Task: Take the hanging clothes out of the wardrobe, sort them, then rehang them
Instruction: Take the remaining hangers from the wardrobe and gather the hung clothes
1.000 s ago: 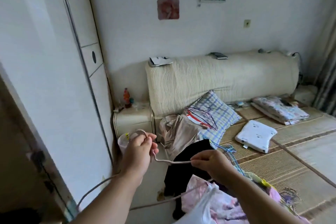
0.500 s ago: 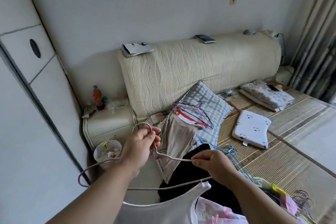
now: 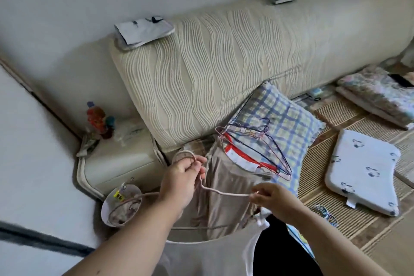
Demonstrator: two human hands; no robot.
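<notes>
Your left hand [image 3: 179,184] grips the neck of the hanger [image 3: 224,192] just under its hook, with the fingers curled round the wire. Your right hand [image 3: 275,201] pinches the right shoulder of the hanger between thumb and fingertips.

The hanger is thin wire with a smooth pinkish-beige coat. Its long axis runs from left to right between your two hands, above the left edge of the bed [image 3: 369,237]. The white top [image 3: 212,255] hangs directly below it, soft and limp. Its narrow strap [image 3: 259,224] rises to the wire just under your right hand, so this hand is the nearer one.

I judge that the coming move concerns this strap, which must slide along the wire at the right end. I cannot tell whether it goes on or off.

A heap of bare wire hangers [image 3: 257,152] lies on the checked pillow [image 3: 291,123], well apart from your hands.
</notes>
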